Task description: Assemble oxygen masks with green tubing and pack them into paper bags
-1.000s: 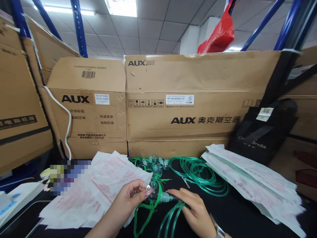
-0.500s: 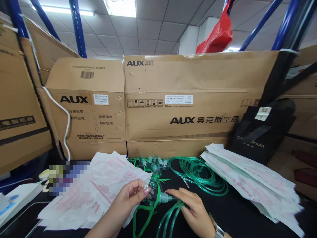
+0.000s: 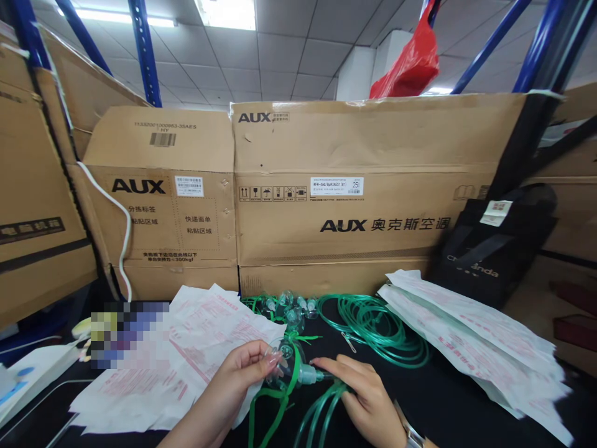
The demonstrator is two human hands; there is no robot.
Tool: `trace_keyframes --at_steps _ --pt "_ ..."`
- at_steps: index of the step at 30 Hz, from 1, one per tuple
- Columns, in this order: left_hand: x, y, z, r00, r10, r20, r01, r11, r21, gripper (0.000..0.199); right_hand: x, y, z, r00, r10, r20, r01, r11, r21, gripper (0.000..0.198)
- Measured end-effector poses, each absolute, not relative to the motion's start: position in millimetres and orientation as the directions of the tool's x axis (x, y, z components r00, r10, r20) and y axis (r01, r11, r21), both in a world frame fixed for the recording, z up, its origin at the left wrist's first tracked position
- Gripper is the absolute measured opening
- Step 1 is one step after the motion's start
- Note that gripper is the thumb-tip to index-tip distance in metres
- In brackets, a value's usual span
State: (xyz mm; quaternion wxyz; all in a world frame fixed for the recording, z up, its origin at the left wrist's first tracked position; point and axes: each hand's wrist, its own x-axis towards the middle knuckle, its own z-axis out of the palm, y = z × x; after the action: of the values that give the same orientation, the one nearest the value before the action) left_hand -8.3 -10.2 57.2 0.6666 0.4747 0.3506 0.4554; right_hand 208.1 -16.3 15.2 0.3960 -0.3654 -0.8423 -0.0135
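Pinched in my left hand [image 3: 249, 370] is the edge of a clear oxygen mask [image 3: 290, 359] with a green elastic strap [image 3: 281, 414]. The mask's pale green connector [image 3: 309, 374] points right, toward my right hand [image 3: 366, 389]. My right hand is closed around green oxygen tubing [image 3: 321, 407], whose loops hang below the fingers. The tubing's end lies close to the connector tip; my fingers partly hide whether the two are joined.
Behind my hands lie several clear masks [image 3: 293, 311] and coiled green tubing [image 3: 380, 326]. Printed white pouches are piled at left [image 3: 186, 354] and right [image 3: 471, 339]. Cardboard boxes [image 3: 289, 242] wall off the back, with a black bag [image 3: 494, 249] at right.
My left hand and the mask have shifted very slightly, the mask turning a little. My right hand holds the tubing in nearly the same place.
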Motion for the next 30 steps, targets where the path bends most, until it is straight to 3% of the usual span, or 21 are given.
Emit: trace_keyframes --at_steps 14,21,30 --pt "-11.9 -9.0 54.1 0.396 0.918 -0.003 -0.224 0.1 0.969 0.018 208.9 -18.0 19.6 -0.425 0.59 0.686 0.627 0.739 -0.247 0.039" --pt "-9.9 -7.2 52.6 0.341 0.94 -0.02 -0.214 0.098 0.972 0.027 208.0 -17.9 15.8 -0.431 0.594 0.68 0.632 0.736 -0.242 0.038" --pt "-10.7 -7.5 49.9 0.388 0.918 -0.085 -0.313 0.218 0.925 0.019 206.7 -18.9 15.1 -0.474 0.604 0.641 0.644 0.734 -0.214 0.04"
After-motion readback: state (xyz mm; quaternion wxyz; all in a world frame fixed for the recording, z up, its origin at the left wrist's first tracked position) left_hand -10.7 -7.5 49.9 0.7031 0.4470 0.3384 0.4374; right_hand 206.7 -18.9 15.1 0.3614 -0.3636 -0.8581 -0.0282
